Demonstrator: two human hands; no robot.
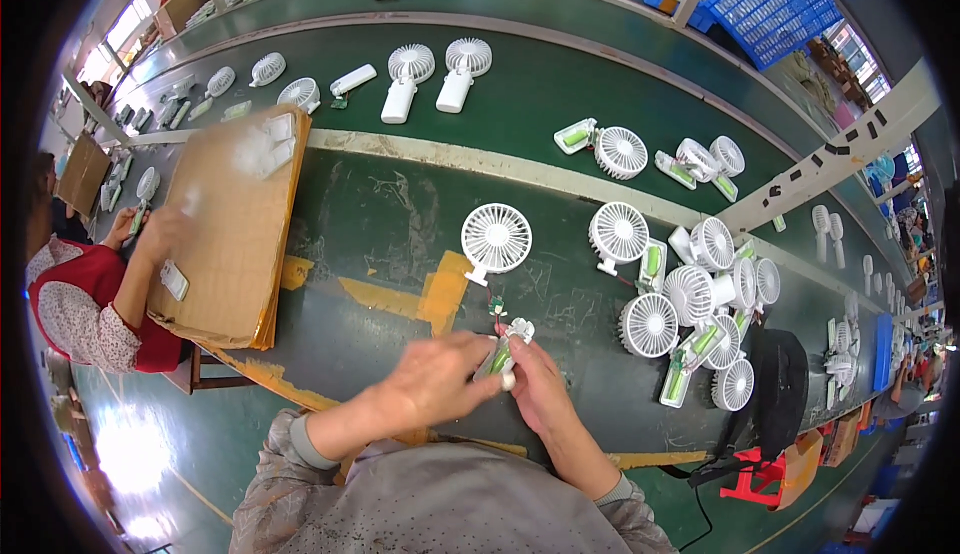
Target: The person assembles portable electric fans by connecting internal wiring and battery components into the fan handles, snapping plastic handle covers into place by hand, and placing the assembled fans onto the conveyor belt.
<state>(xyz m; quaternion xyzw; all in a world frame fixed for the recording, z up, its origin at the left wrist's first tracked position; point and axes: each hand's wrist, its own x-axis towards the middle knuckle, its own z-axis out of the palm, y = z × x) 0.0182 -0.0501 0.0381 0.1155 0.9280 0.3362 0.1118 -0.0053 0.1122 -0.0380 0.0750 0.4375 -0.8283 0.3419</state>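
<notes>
Close to my body at the bench's near side, both hands are closed around the opened white handle [503, 354] of a small handheld fan. A green battery shows inside it, and its white end sticks up between my fingers. My left hand [435, 379] grips from the left, fingertips bent over the handle; my right hand [540, 386] supports it from the right. Thin red wires and a small green circuit board [496, 306] lead from the handle up to the round white fan head [496, 239], which lies on the dark green bench. My fingers partly hide the handle.
A pile of white fans [690, 294] with opened handles lies to the right, beside a black bag [780, 384]. At left a large cardboard sheet [225, 244] holds white covers; a co-worker in a red vest [160, 344] handles a fan there. Beyond runs a green conveyor [540, 84] with more fans.
</notes>
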